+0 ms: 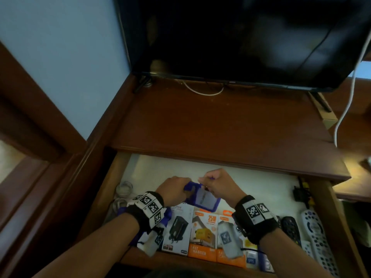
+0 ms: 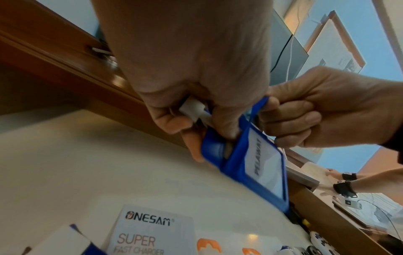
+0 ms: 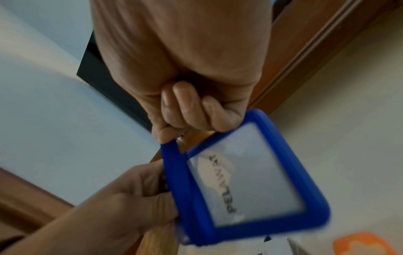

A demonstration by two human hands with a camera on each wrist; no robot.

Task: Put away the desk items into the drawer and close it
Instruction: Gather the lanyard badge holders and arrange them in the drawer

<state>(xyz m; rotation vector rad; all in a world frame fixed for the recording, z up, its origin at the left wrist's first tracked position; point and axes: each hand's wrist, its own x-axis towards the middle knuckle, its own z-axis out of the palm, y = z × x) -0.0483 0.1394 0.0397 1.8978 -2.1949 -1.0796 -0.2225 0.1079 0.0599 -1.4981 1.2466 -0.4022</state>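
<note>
Two bare hands held over an open wooden drawer (image 1: 112, 177), both gripping a blue badge holder (image 1: 204, 197) above the pale drawer floor. Left hand (image 1: 173, 190) curled round the holder's left edge and a bunched blue strap, with a small white piece (image 2: 194, 108) also caught in its fingers. Right hand (image 1: 217, 183) closed in a fist at the holder's top, thumb and forefinger pinching the strap near a small metal ring (image 3: 180, 138). Clear window on the holder, showing a white card printed "PELAWAT". Holder tilted, raised off the drawer floor, just behind a row of boxes. Along the drawer's front: a white charger box (image 1: 176, 229) marked "ONESAM SUPER FAST CHARGER", touching an orange charger box (image 1: 204, 235) marked "25W", then a second orange box partly hidden under the right wrist. At the drawer's left, coiled white cables (image 1: 124, 188). At its right, a dark remote (image 1: 291, 229) beside a white remote (image 1: 317, 233), and a small black adapter (image 1: 300, 192) against the right wall. Black bands with square black-and-white markers on both wrists. Above the drawer, bare brown desk top (image 1: 210, 121), with a dark television (image 1: 241, 41) standing at its back and a white cord (image 1: 349, 87) hanging at the right.
</note>
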